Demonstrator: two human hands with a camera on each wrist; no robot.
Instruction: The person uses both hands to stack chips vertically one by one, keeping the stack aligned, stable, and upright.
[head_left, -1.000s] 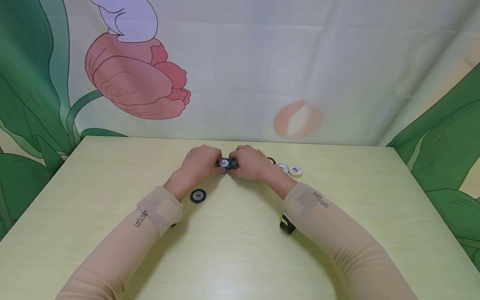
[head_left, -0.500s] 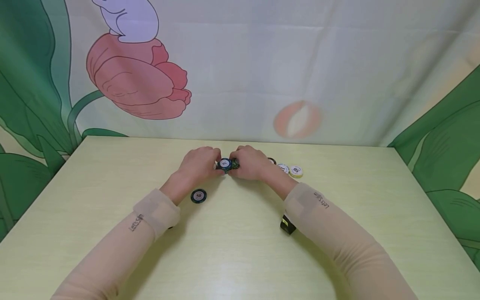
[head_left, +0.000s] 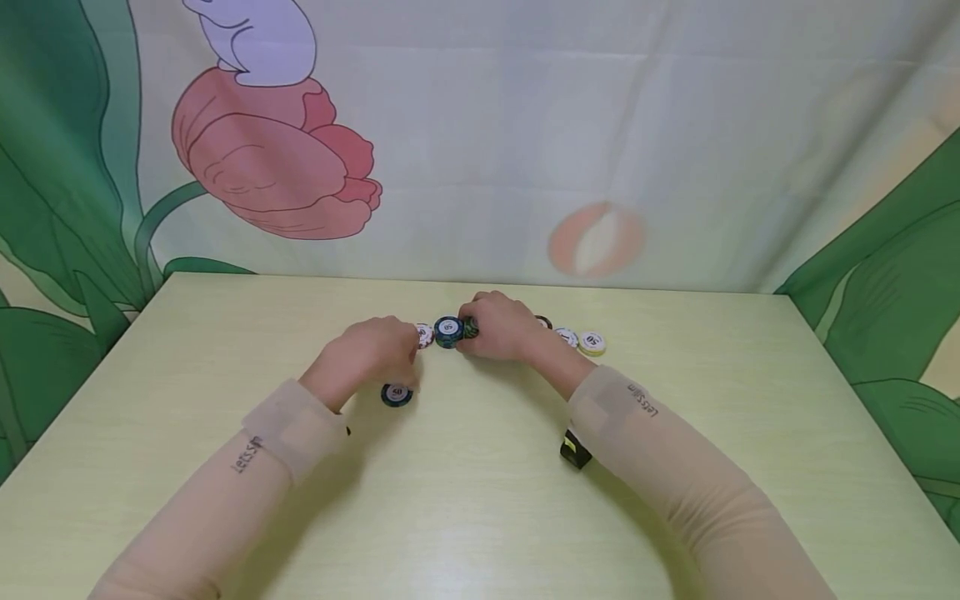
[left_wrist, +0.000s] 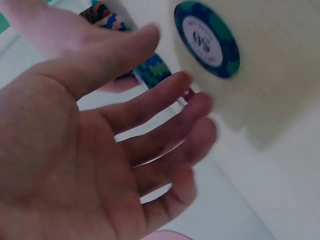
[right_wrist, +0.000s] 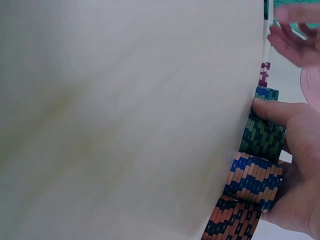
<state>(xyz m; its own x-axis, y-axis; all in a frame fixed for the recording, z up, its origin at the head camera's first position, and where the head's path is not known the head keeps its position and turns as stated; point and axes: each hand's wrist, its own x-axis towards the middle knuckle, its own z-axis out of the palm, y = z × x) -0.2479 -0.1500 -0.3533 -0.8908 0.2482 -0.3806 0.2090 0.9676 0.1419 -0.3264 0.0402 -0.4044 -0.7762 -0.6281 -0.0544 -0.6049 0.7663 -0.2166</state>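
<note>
My left hand (head_left: 367, 354) hovers at a blue-green poker chip (head_left: 397, 395) marked 50 that lies flat on the table. In the left wrist view the thumb and loosely bent fingers stand apart, with nothing between them, and the chip (left_wrist: 207, 40) is beyond the fingertips. My right hand (head_left: 501, 327) grips a stack of dark green poker chips (right_wrist: 262, 132), thumb on the near side and fingers behind. Touching close to it is a stack of blue-green chips (head_left: 448, 331). White-and-red chips (head_left: 424, 335) sit just left of that stack, partly behind my left hand.
Beyond the right hand, the row continues with blue-orange chips (right_wrist: 252, 180) and black-orange chips (right_wrist: 230, 220). White chips (head_left: 566, 337) and yellow-edged chips (head_left: 592, 342) stand at the right. A small black box (head_left: 575, 450) is partly under the right sleeve. A printed curtain (head_left: 480, 150) hangs behind the table.
My left hand has let go of the blue-green stack and moved left and nearer, to the single chip, uncovering the white-and-red chips. The right hand has stayed in place.
</note>
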